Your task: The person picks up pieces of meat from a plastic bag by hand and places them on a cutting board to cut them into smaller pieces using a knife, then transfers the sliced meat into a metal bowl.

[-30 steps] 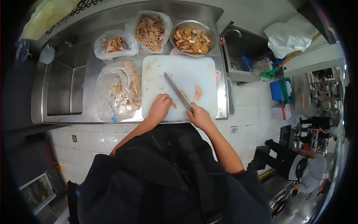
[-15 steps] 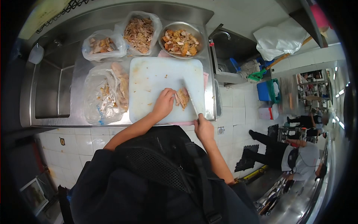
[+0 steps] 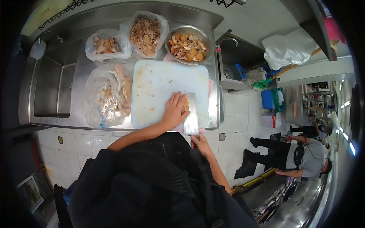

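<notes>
On the white cutting board [image 3: 152,83] lies a small piece of meat [image 3: 186,103], partly covered by my left hand [image 3: 175,111]. The fingers of that hand are spread and pressed down on the meat. My right hand [image 3: 200,143] grips the handle of a wide cleaver [image 3: 191,116] near the board's front edge. The blade lies with its broad face showing, along the right side of the meat. A few crumbs dot the board.
A steel bowl of chopped meat [image 3: 188,45], a bag of shredded meat [image 3: 145,35] and a bag of meat pieces [image 3: 105,46] stand behind the board. Left are another plastic bag [image 3: 102,99] and a sink [image 3: 55,89]. People [image 3: 310,157] stand at the far right.
The cleaver has turned from edge-on to showing its broad face, beside the meat. My left hand has moved right and flattened over the meat. My right hand has moved slightly toward my body.
</notes>
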Demonstrator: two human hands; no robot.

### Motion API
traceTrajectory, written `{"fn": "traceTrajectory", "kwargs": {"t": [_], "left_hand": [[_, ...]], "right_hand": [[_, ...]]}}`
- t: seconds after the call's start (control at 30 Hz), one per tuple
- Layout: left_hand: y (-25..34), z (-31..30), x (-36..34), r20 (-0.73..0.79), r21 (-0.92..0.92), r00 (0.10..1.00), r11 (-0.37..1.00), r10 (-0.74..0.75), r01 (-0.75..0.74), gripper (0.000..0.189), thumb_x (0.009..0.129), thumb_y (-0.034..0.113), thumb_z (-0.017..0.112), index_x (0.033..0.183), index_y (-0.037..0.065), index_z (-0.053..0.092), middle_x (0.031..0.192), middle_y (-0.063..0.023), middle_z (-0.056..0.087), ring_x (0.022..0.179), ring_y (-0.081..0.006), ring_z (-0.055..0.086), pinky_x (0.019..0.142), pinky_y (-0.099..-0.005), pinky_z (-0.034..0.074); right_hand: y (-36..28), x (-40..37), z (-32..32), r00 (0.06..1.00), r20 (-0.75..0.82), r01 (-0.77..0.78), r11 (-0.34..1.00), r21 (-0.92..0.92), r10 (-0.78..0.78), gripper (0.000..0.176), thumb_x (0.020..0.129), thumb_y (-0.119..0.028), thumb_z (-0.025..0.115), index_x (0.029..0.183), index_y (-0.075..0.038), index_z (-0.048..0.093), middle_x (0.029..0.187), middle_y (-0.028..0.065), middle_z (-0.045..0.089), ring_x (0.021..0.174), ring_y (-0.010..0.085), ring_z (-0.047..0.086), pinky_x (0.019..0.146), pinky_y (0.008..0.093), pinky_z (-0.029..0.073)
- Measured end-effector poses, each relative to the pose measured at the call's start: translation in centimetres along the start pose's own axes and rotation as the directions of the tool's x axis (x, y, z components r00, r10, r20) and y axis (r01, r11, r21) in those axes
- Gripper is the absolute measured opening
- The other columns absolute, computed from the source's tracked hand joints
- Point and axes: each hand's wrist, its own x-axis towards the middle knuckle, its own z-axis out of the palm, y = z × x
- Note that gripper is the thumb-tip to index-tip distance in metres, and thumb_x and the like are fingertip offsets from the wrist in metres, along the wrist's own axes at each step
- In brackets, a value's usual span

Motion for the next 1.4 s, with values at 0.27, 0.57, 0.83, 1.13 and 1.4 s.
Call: {"fn": "traceTrajectory", "kwargs": {"t": [0.27,0.57,0.83,1.13,1.4], "left_hand": [[-1.5,0.8,0.3,-0.306,-0.218,0.938,0.971,-0.163,0.098,0.054,0.098,0.007,0.058,0.151,0.001,0.046,0.163,-0.0274,0.032,0.152,-0.0477,0.028,0.122,-0.0545,0.026],[-5.1,-9.1,10.9,-0.662,-0.232,0.735,0.973,-0.148,-0.014,0.032,0.104,0.008,0.053,0.132,-0.002,0.062,0.153,-0.0273,0.048,0.144,-0.0495,0.041,0.116,-0.0502,0.038],[-16.4,-21.5,29.9,-0.320,-0.739,0.762,0.652,-0.563,0.172,0.033,0.103,0.005,0.048,0.133,0.000,0.060,0.122,-0.0199,0.066,0.104,-0.0315,0.066,0.093,-0.0418,0.052],[-14.9,-30.8,8.1,-0.170,-0.859,0.796,0.483,-0.581,0.169,0.025,0.105,0.016,0.057,0.121,0.000,0.066,0.102,-0.0105,0.072,0.094,-0.0199,0.071,0.082,-0.0326,0.057],[-16.5,-17.5,-7.1,-0.335,-0.265,0.754,0.824,-0.565,0.500,0.017,0.096,0.008,0.059,0.104,-0.001,0.071,0.095,-0.0198,0.073,0.086,-0.0312,0.071,0.080,-0.0403,0.055]], "right_hand": [[-3.5,2.8,4.5,0.985,0.169,0.040,0.992,-0.122,-0.019,0.020,0.104,-0.018,0.067,0.116,-0.004,0.061,0.071,-0.0001,0.055,0.058,0.0102,0.054,0.050,0.0284,0.046],[-17.4,6.3,11.8,0.952,0.268,0.237,0.908,-0.345,-0.146,0.021,0.104,-0.021,0.066,0.109,-0.002,0.058,0.063,-0.0007,0.053,0.047,0.0098,0.053,0.046,0.0275,0.043],[-23.5,7.4,14.9,0.967,0.131,0.249,0.927,-0.281,-0.220,0.018,0.103,-0.018,0.065,0.104,-0.002,0.057,0.066,0.0021,0.053,0.050,0.0130,0.054,0.048,0.0294,0.046],[-9.6,-0.1,5.9,0.967,-0.166,0.132,0.939,-0.318,-0.192,0.020,0.095,-0.010,0.073,0.107,0.000,0.062,0.069,0.0021,0.059,0.046,0.0120,0.056,0.040,0.0288,0.044],[-7.2,2.2,3.1,0.911,-0.059,0.272,0.704,-0.656,-0.407,0.027,0.096,-0.010,0.067,0.114,0.002,0.051,0.070,0.0079,0.058,0.047,0.0176,0.059,0.040,0.0326,0.046]]}}
